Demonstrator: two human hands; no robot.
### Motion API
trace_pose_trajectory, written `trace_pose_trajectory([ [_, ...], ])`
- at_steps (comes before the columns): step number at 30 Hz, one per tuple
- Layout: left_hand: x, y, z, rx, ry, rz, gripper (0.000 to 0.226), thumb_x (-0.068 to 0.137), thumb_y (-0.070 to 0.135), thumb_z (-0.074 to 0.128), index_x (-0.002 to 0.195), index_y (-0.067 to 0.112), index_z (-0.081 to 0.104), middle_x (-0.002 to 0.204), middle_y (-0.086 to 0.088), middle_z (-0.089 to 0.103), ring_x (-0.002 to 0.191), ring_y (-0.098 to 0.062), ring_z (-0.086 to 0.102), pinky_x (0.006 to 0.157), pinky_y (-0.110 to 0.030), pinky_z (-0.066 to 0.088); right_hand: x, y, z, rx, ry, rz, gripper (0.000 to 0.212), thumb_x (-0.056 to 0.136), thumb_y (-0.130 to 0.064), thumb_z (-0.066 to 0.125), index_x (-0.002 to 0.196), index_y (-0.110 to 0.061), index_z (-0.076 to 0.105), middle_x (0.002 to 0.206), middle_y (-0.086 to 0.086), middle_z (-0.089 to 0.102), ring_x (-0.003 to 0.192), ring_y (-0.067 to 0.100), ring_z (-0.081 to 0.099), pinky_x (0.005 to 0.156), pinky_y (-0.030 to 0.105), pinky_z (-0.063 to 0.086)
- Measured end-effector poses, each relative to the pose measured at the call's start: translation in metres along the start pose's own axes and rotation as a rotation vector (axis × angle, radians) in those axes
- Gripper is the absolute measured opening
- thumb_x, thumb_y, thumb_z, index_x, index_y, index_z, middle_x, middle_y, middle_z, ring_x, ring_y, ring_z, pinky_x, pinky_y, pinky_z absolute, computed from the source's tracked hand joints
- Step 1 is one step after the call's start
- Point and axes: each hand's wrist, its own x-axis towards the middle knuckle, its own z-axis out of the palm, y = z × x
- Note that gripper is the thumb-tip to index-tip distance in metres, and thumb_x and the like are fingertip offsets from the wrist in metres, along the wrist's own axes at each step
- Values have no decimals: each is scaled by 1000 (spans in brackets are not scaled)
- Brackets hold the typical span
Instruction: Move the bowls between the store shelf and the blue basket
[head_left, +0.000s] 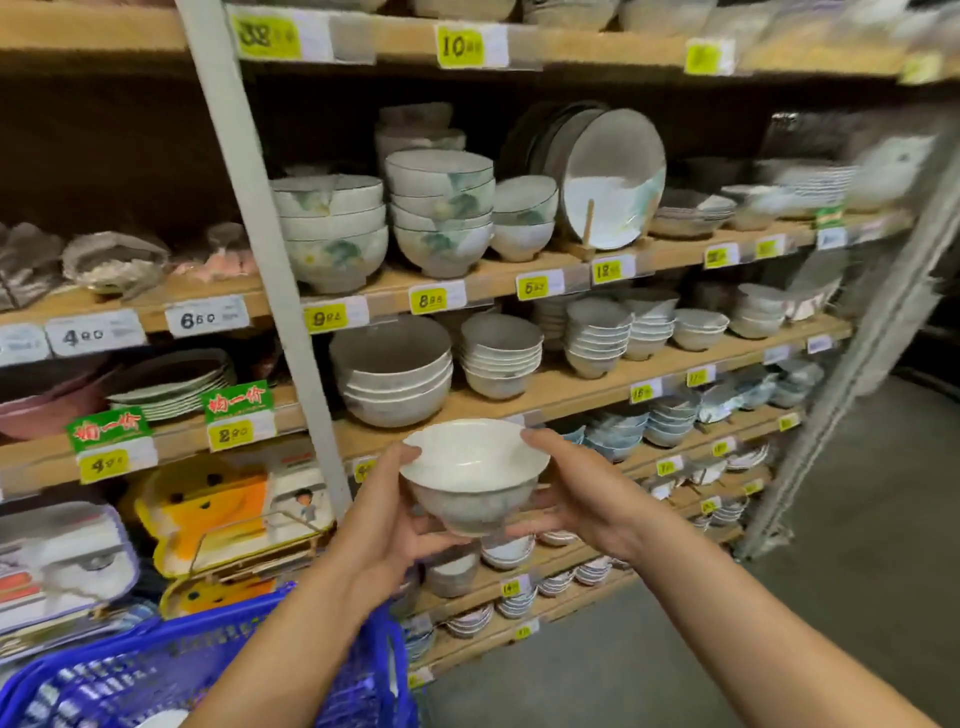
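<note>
Head view: a person is facing a store shelf and holding a white bowl in both hands.
Bowl: it is sitting upright in the air, in front of the shelf's lower boards and touching none of them. It is up and to the right of the blue basket.
Left hand: it is gripping the bowl, with the fingers curling under the foot and the thumb resting on the left rim.
Right hand: it is gripping the bowl as well, with the thumb lying over the right rim and the fingers reaching under the base.
Basket: it is sitting at the near left corner, with the left forearm crossing over its mesh wall.
Shelf boards: bare wooden boards are running from left to far right. They are carrying yellow price tags along their front edges.
Post: a pale metal upright is leaning through the left half of the frame and dividing the shelving.
Stock: stacks of green-patterned bowls are standing on the upper board beside a large plate propped on a stand. Grey bowls are nesting on the board just beyond the held bowl. Smaller dishes are filling the lower boards to the right.
Left bay: yellow cartoon trays are leaning just beyond the basket.
Floor: smooth grey floor is stretching along the right side of the aisle.
</note>
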Motion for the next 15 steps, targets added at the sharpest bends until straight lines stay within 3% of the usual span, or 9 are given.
trace_pose_trajectory([
  [4, 19, -13, 68, 62, 9, -16, 41, 87, 35, 49, 125, 20, 55, 119, -13, 67, 89, -29, 70, 59, -39, 56, -21, -20, -45, 18, 154, -66, 35, 97, -33, 50, 126, -15, 55, 120, 7, 64, 97, 27, 68, 72, 46, 60],
  [7, 38, -25, 110, 94, 19, -39, 30, 89, 34, 50, 116, 23, 57, 117, -12, 65, 100, -34, 64, 60, -45, 58, -25, -25, -79, -54, 294, -101, 36, 97, -37, 49, 125, -16, 55, 115, 6, 65, 94, 25, 66, 70, 38, 59],
  [11, 76, -32, 150, 127, -15, -121, 32, 89, 31, 48, 118, 19, 56, 115, -14, 65, 102, -36, 63, 64, -50, 58, -13, -35, -124, -12, 344, -149, 28, 96, -35, 48, 113, -21, 64, 103, -1, 75, 99, 22, 68, 87, 43, 55],
  [15, 129, -32, 182, 148, -73, -147, 37, 87, 22, 48, 122, 14, 56, 116, -18, 65, 104, -37, 62, 63, -45, 57, 18, -59, -162, 25, 378, -202, 25, 95, -27, 48, 110, -19, 65, 98, 0, 76, 94, 20, 69, 79, 35, 55],
])
